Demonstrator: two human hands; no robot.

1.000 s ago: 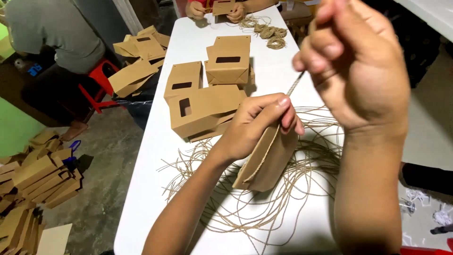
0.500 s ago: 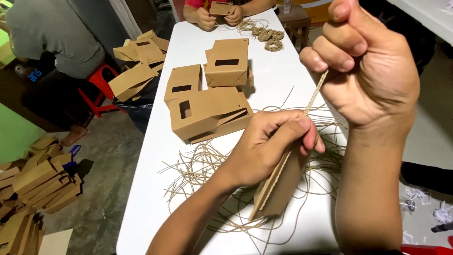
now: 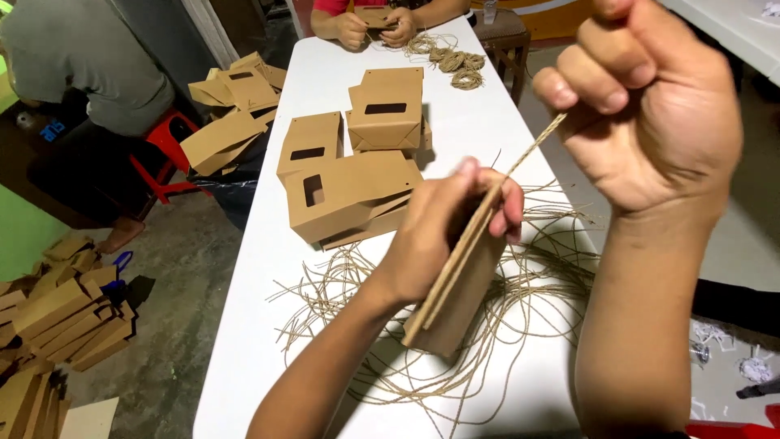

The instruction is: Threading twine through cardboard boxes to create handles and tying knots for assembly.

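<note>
My left hand is clamped on a flat brown paper bag, thumb on one face, fingers wrapped over the top edge; bag is held edge-on toward me, tilted, above the table and over the loose twine pile. My right hand is raised up and to the right, fist closed on a strand of twine, pinched between thumb and index. That strand runs taut and diagonal from my right hand down to the bag's top edge at my left fingertips. Can't tell where exactly it goes into the bag, fingers cover that spot. Just beyond my left hand: stack of bags with rectangular window cutouts, lying on the table. Far end of the table: another person's hands holding a bag, twine coils beside them. Left of the table: a person seated on a red stool, more bags next to them, and bag piles on the floor.
</note>
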